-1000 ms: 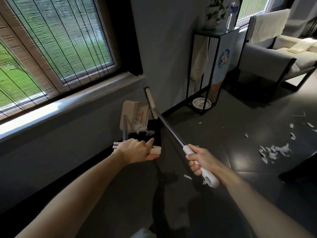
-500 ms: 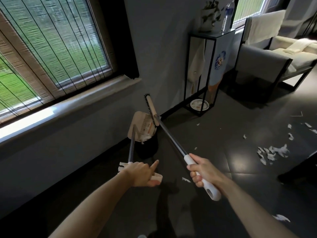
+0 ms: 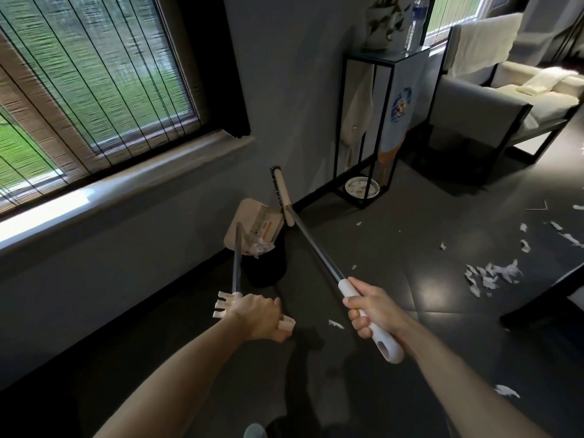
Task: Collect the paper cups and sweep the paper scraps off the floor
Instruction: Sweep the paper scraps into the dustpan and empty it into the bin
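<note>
Scraps [image 3: 493, 276] lay on the floor [image 3: 395, 248] at frame right; left hand [image 3: 259, 314] gripped the dustpan [image 3: 246, 213] handle, right hand [image 3: 376, 308] the broom [image 3: 328, 263] handle.

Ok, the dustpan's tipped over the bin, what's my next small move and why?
Probably sweep the broom, its head raised right beside the dustpan, down the pan's face: a clump of scraps sits at its lip above the black bin. A loose pile lies off to the right.
</note>
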Demonstrator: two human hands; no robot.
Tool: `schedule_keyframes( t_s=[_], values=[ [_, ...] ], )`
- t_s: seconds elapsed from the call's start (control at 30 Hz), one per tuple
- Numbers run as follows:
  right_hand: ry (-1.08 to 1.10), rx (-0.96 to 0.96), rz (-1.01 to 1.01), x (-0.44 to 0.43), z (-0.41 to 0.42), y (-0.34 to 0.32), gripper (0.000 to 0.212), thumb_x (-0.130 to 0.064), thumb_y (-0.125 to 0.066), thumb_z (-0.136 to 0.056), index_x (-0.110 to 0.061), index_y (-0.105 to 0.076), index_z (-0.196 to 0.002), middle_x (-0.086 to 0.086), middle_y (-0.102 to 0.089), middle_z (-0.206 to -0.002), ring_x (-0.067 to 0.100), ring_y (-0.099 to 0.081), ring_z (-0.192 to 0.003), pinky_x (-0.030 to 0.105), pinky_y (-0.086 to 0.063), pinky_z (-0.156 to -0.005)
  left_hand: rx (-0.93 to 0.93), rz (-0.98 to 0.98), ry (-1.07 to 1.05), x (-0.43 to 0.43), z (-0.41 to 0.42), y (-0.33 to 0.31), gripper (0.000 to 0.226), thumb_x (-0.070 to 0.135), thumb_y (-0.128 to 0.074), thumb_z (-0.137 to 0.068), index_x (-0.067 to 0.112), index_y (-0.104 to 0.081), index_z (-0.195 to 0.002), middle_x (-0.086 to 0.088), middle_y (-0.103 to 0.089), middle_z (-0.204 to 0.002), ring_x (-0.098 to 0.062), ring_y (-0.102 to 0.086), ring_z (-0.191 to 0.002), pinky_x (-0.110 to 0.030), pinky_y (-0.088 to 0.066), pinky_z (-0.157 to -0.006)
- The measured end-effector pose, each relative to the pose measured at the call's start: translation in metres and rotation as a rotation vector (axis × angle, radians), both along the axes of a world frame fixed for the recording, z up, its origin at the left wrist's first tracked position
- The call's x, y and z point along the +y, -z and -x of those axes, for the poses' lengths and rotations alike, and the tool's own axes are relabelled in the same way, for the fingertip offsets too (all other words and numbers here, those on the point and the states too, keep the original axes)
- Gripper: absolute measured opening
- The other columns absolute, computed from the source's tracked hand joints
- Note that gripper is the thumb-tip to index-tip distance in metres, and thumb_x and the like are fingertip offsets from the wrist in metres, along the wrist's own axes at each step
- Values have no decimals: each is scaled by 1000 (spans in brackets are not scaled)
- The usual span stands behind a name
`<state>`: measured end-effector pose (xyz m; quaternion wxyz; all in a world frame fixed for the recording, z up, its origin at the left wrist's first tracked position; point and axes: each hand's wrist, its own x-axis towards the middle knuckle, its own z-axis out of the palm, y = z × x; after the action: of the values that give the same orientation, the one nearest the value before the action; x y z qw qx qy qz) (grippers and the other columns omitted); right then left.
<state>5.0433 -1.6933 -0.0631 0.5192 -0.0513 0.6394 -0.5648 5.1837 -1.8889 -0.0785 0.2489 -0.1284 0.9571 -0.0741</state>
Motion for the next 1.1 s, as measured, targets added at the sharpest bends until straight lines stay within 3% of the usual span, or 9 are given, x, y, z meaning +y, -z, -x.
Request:
schedule_keyframes(
  t_s=[0.1,0.23,0.53,0.67,0.8,0.9,1.1],
  values=[
    [0,6,5,-1,-1,-2,67,-1,-51,-94,-31,-27,-149,-2,-47,-49,6,-39,-37,18,-33,-34,-18,34,84,6,5,-8,58,66,-44,-85,15,-59,-108,-2,-64,-93,-23,-62,-86,-36,-34,-67],
    [-4,-4,21,-3,-3,-2,67,-1,-51,-93,-32,-28,-148,-2,-48,-49,7,-40,-37,18,-33,-34,-4,114,155,0,6,-24,56,65,-41,-87,16,-62,-103,-3,-65,-95,-23,-63,-87,-34,-33,-64],
    [-22,-15,38,-9,-3,-2,65,-3,-53,-93,-30,-30,-147,-2,-51,-49,6,-41,-37,18,-33,-34,10,144,219,-9,-14,-30,64,69,-35,-88,13,-53,-112,-5,-64,-92,-23,-63,-81,-32,-37,-64],
    [-35,-27,32,-4,-1,0,65,-4,-53,-93,-31,-30,-147,-3,-52,-50,6,-42,-39,19,-35,-35,-30,84,189,2,-14,-16,63,66,-36,-90,13,-53,-117,-2,-53,-83,-17,-53,-71,-32,-35,-64],
    [-39,-49,1,4,-4,9,65,-3,-51,-94,-30,-28,-148,-3,-51,-49,5,-42,-39,19,-35,-34,-51,124,256,9,-12,-2,70,63,-34,-93,7,-43,-134,-10,-63,-101,-25,-62,-86,-34,-36,-64],
    [-23,-55,-12,3,-11,13,65,-3,-50,-94,-30,-28,-148,-3,-50,-49,5,-41,-39,18,-34,-35,-42,173,305,5,-9,-8,80,66,-29,-92,5,-29,-143,-11,-65,-102,-28,-64,-88,-34,-35,-63],
    [12,-61,24,-6,-8,9,68,-1,-51,-93,-31,-26,-149,-2,-50,-48,6,-40,-37,18,-33,-34,8,219,294,-9,-12,-23,85,70,-25,-90,9,-19,-149,-8,-66,-106,-28,-64,-92,-36,-37,-65]
  ],
)
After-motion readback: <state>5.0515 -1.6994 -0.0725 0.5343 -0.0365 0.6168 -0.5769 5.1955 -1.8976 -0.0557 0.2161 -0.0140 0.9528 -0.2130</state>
